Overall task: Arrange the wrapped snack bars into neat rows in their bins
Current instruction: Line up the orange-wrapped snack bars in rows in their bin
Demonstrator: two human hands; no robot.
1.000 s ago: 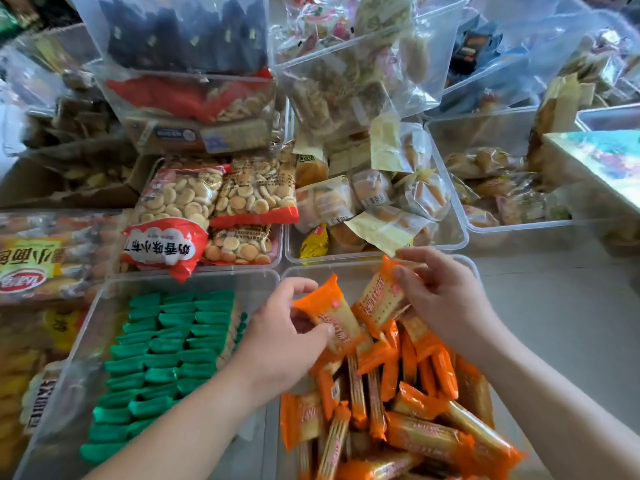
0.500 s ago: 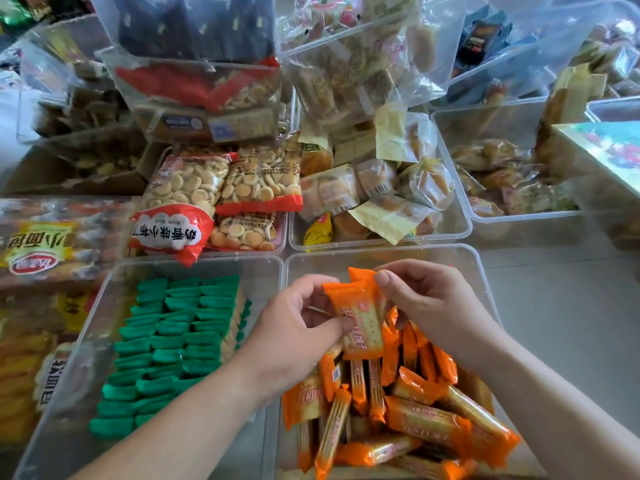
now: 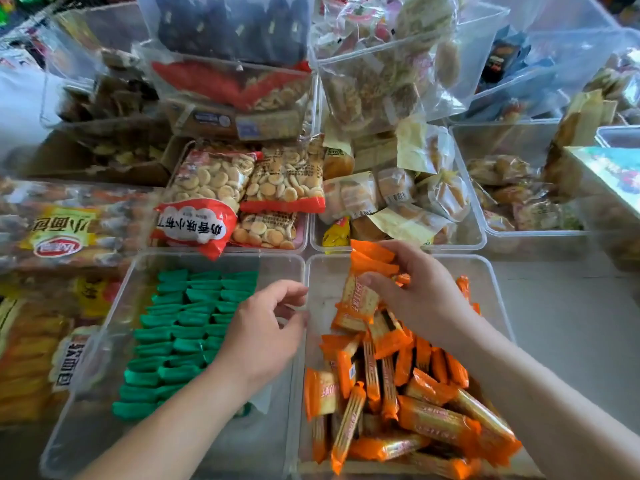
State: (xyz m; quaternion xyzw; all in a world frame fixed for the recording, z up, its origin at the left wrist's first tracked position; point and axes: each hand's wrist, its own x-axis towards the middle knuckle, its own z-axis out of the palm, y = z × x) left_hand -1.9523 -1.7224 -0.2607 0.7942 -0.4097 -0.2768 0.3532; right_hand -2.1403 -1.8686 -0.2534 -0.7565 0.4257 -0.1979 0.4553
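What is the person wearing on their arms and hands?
Nothing that shows. The left arm and the right arm are bare right up to the picture's edge, with no sleeves in view. The left grip and the right grip are bare hands: no gloves, rings, watch or bracelet can be seen.

At 9 o'clock rowed bars (image 3: 180, 327) fill the left bin (image 3: 90, 427), at 3 heaped bars (image 3: 415, 403) the right bin (image 3: 325, 275), biscuit bags (image 3: 242, 188) behind.
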